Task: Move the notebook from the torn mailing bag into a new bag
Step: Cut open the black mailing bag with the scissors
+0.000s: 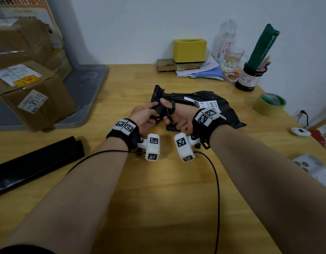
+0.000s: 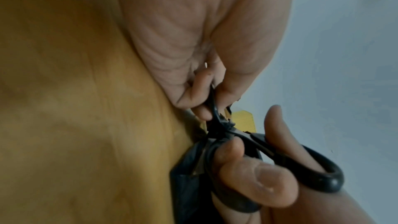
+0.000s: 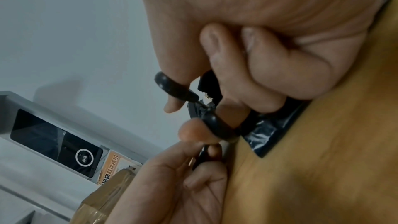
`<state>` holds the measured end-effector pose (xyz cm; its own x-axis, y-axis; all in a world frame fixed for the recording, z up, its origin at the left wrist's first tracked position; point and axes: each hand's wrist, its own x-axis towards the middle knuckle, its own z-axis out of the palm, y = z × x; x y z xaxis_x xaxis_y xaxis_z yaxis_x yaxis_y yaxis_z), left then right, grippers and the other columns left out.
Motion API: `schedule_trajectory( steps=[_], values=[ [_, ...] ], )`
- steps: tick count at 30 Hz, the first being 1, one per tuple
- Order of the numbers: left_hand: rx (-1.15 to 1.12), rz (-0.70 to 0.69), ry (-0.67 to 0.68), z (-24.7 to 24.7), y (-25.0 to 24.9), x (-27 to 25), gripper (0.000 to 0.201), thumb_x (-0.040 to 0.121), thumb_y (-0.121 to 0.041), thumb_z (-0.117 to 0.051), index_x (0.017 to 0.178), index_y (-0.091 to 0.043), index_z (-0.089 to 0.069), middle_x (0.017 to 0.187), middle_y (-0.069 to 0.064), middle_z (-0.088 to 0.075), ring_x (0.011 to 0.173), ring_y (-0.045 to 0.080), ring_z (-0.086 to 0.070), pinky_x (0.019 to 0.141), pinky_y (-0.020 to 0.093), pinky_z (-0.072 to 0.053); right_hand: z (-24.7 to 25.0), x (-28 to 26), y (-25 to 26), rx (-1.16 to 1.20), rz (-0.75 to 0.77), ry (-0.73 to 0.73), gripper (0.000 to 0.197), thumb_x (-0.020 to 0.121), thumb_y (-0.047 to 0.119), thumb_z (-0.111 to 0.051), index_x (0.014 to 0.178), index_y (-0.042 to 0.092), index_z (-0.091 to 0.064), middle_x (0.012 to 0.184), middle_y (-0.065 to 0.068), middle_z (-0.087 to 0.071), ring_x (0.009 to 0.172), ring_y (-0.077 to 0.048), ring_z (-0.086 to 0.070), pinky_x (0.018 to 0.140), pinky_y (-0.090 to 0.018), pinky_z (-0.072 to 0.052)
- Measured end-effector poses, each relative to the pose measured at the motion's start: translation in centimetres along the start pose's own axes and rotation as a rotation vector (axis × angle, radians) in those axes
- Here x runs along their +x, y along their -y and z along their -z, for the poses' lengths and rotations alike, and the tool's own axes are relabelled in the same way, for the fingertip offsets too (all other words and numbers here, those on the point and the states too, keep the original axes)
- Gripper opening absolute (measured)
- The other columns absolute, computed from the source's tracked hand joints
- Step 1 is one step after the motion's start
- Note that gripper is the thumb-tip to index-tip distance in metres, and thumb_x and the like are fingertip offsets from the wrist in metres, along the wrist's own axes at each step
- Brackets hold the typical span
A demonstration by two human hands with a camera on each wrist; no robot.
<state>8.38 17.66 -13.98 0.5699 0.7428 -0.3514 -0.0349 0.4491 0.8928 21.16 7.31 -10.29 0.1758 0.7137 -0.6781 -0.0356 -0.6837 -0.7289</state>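
Observation:
The torn black mailing bag [image 1: 200, 99], with a white shipping label, lies crumpled on the wooden table [image 1: 158, 198]. The notebook is hidden inside it. My left hand [image 1: 155, 110] pinches the bag's near-left edge [image 2: 189, 185] between thumb and fingers [image 2: 200, 94]. My right hand [image 1: 168, 111] holds black scissors [image 1: 172, 106], thumb through one loop [image 3: 172, 86] and fingers through the other. The blades meet the bag right where the left hand pinches it. A folded stack of new black bags [image 1: 35, 162] lies at the near left.
Cardboard boxes [image 1: 30, 92] stand at the left on a grey tray. At the back are a yellow box [image 1: 189, 50], papers, a glass mug and a pen pot [image 1: 250, 77]. A tape roll [image 1: 269, 104] sits at the right edge.

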Motion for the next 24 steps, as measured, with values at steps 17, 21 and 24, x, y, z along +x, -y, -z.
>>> schedule_trajectory(
  steps=[17, 21, 24],
  values=[
    [-0.028, 0.012, 0.025, 0.5, 0.2, -0.5, 0.058, 0.089, 0.02, -0.041, 0.138, -0.008, -0.055, 0.106, 0.019, -0.058, 0.062, 0.016, -0.044, 0.039, 0.017, -0.026, -0.4, -1.3, 0.2, 0.029, 0.1, 0.011, 0.055, 0.087, 0.076, -0.053, 0.085, 0.021, -0.057, 0.053, 0.009, -0.057, 0.03, -0.003, -0.026, 0.032, -0.013, -0.02],
    [-0.005, 0.003, 0.044, 0.5, 0.2, -0.5, 0.059, 0.088, 0.02, -0.041, 0.138, -0.007, -0.054, 0.112, 0.02, -0.062, 0.066, 0.018, -0.042, 0.039, 0.017, -0.029, 0.2, -0.3, 0.7, 0.085, 0.112, 0.019, 0.07, 0.079, 0.081, -0.06, 0.111, 0.019, -0.056, 0.086, -0.004, -0.066, 0.033, -0.005, -0.027, 0.033, -0.013, -0.022],
    [-0.003, 0.007, 0.043, 0.6, 0.2, -0.5, 0.059, 0.088, 0.021, -0.04, 0.139, -0.007, -0.054, 0.107, 0.019, -0.061, 0.066, 0.019, -0.045, 0.039, 0.017, -0.028, -0.1, -0.3, 0.8, 0.057, 0.121, 0.03, 0.062, 0.086, 0.077, -0.054, 0.092, 0.017, -0.062, 0.072, 0.001, -0.065, 0.031, -0.004, -0.028, 0.032, -0.013, -0.021]
  ],
)
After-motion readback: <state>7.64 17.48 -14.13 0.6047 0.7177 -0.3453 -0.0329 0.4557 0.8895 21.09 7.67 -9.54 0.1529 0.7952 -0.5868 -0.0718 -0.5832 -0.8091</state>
